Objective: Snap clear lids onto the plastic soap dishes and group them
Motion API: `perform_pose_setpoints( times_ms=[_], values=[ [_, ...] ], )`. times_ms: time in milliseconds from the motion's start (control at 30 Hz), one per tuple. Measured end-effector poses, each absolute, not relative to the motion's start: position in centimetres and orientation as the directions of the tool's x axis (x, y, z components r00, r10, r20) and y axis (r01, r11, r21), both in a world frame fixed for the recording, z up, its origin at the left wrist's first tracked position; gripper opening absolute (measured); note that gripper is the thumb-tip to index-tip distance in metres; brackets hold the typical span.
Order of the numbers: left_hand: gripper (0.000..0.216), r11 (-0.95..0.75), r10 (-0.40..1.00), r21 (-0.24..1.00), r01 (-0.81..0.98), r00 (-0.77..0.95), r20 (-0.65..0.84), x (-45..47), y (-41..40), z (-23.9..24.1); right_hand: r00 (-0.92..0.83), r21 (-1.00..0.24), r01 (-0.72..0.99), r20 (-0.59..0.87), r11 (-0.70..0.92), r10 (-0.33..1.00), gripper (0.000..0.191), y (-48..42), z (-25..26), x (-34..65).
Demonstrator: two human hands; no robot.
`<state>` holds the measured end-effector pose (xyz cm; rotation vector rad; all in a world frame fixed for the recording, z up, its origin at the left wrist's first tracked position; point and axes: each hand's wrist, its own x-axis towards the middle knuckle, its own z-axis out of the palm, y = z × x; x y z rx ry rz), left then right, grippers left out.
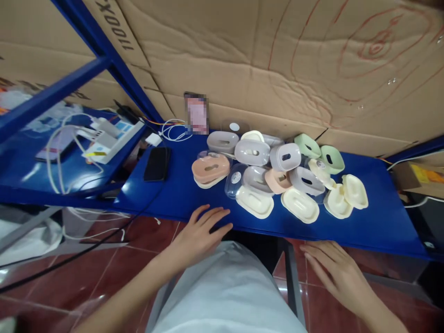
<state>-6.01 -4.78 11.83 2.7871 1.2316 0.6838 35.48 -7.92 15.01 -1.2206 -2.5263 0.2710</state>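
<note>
Head view, nearest first: a lap in pale cloth fills the bottom middle, with red floor tiles on either side. The left hand lies flat with fingers spread and relaxed, fingertips resting on the front edge of the blue tabletop, grasping nothing. The right hand is open too, fingers loosely extended, below and just short of the tabletop's front edge, holding nothing; whether it touches anything cannot be told.

Between the hands and the goods, a strip of bare blue surface runs along the front edge. Past it sits a cluster of small oval plastic cases, some overlapping or leaning on one another. Nearest the left hand are a cream tray and a clear lid; a stacked peach case stands just left of them. More cream trays lie toward the right, grey cases in the middle, green ones at the back right. What lies inside the closed cases cannot be seen; the cream trays look hollow.

Left of the cluster, well apart, a black phone lies flat. Behind it, white cables coil beside a blurred upright card. A cardboard wall closes the far edge.
</note>
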Motion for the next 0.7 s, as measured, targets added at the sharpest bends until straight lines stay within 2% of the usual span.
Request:
perform_pose_setpoints(
  times_ms=[67, 167, 200, 267, 367, 567, 700],
  values=[
    [0.034, -0.631, 0.731, 0.201, 0.749, 0.489, 0.476, -6.1, -4.3, 12.0, -0.516, -0.311, 0.739, 0.309, 0.598, 0.799, 0.029, -8.0, 13.9, 34.5],
    [0.036, -0.598, 0.701, 0.292, 0.746, 0.311, 0.642, -5.9, -2.4, 12.1, -0.341, -0.386, 0.718, 0.531, 0.58, 0.776, 0.035, -6.2, 12.4, 32.3],
    [0.036, -0.63, 0.665, 0.302, 0.715, 0.297, 0.685, -5.6, -1.6, 12.1, -0.292, -0.407, 0.702, 0.584, 0.584, 0.757, 0.034, -5.1, 12.2, 31.6],
    [0.035, -0.7, 0.63, 0.273, 0.66, 0.391, 0.671, -4.8, 0.0, 12.0, -0.26, -0.435, 0.659, 0.633, 0.613, 0.729, 0.03, -2.7, 12.2, 30.1],
    [0.029, -0.721, 0.652, 0.309, 0.62, 0.458, 0.604, -2.6, 1.4, 10.9, -0.326, -0.479, 0.594, 0.592, 0.647, 0.737, 0.022, 0.0, 12.0, 27.8],
    [0.019, -0.515, 0.77, 0.394, 0.761, 0.209, 0.603, 1.1, 0.5, 6.8, -0.341, -0.558, 0.615, 0.448, 0.557, 0.826, 0.021, -1.0, 8.2, 24.4],
    [0.025, -0.495, 0.805, 0.413, 0.764, 0.225, 0.549, 1.1, -1.6, 5.1, -0.302, -0.644, 0.573, 0.409, 0.507, 0.861, 0.022, -2.5, 6.3, 25.6]
  ],
)
